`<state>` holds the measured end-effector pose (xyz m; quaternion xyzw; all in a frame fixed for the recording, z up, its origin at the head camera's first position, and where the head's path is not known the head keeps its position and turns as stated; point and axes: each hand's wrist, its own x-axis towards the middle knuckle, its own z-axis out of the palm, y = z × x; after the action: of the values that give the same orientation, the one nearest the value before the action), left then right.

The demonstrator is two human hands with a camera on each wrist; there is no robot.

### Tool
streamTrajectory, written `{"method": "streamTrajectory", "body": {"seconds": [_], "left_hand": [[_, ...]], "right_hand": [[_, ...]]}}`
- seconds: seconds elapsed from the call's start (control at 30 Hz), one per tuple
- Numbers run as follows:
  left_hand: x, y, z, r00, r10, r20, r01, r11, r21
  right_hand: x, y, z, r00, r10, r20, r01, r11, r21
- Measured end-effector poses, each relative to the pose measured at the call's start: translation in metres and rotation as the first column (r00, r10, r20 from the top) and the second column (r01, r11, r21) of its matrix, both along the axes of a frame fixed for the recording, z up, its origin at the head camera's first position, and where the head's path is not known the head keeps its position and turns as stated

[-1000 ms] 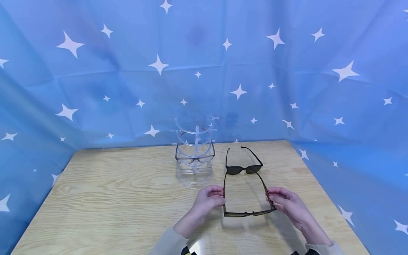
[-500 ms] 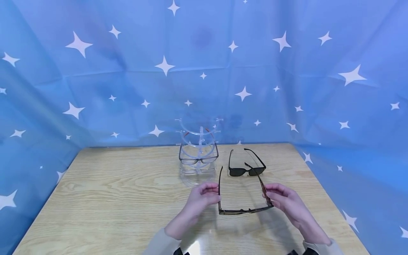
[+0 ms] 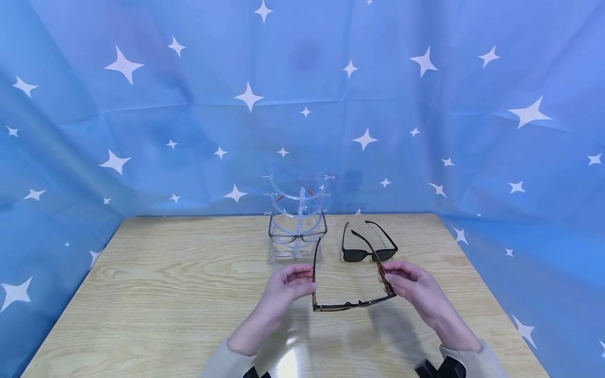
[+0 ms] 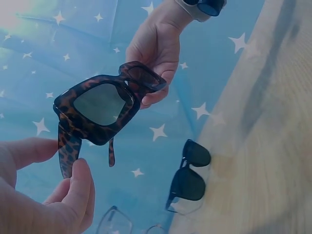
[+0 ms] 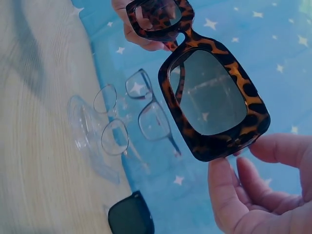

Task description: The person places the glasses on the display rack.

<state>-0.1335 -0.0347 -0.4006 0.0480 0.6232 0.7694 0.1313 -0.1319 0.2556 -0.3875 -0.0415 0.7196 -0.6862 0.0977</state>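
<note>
Tortoiseshell sunglasses [image 3: 350, 305] are held above the table, temples unfolded and pointing away from me. My left hand [image 3: 285, 287] pinches one temple between thumb and fingers, plain in the left wrist view. The other temple, near its hinge, is gripped by my right hand [image 3: 415, 287]. Seen from the right wrist, the sunglasses [image 5: 207, 92] have thick, mottled brown-black rims and grey lenses. Beyond them, black sunglasses [image 3: 355, 255] lie on the table with temples open. A clear display stand [image 3: 301, 212] rises behind my left hand, bearing dark-rimmed eyeglasses [image 3: 284, 239] and thin-rimmed ones lower down [image 5: 115, 137].
The wooden table [image 3: 179, 294] has a blue star-printed cloth [image 3: 212, 126] hanging behind it and at both sides. The stand's upper arms reach out sideways near the table's back edge. The black sunglasses sit just right of the stand.
Both hands have carried the tortoiseshell sunglasses left and slightly farther from me, closer to the stand. The head view has shifted a little. The black sunglasses and stand stay on the table.
</note>
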Motion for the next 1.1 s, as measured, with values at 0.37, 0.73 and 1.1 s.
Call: {"method": "streamTrajectory", "body": {"seconds": [0.37, 0.73, 1.1], "left_hand": [[0.003, -0.02, 0.013, 0.999, 0.04, -0.003, -0.04, 0.999, 0.015], [-0.003, -0.036, 0.02, 0.991, 0.133, 0.007, -0.134, 0.991, 0.017], [-0.018, -0.051, 0.027, 0.98, 0.198, 0.006, -0.198, 0.98, 0.011]], "right_hand": [[-0.01, -0.023, 0.014, 1.0, 0.018, -0.022, -0.018, 1.0, -0.004], [-0.03, -0.044, 0.024, 0.999, 0.043, -0.032, -0.042, 0.999, 0.034], [-0.053, -0.062, 0.029, 0.999, 0.048, 0.0, -0.048, 0.999, 0.011]]}}
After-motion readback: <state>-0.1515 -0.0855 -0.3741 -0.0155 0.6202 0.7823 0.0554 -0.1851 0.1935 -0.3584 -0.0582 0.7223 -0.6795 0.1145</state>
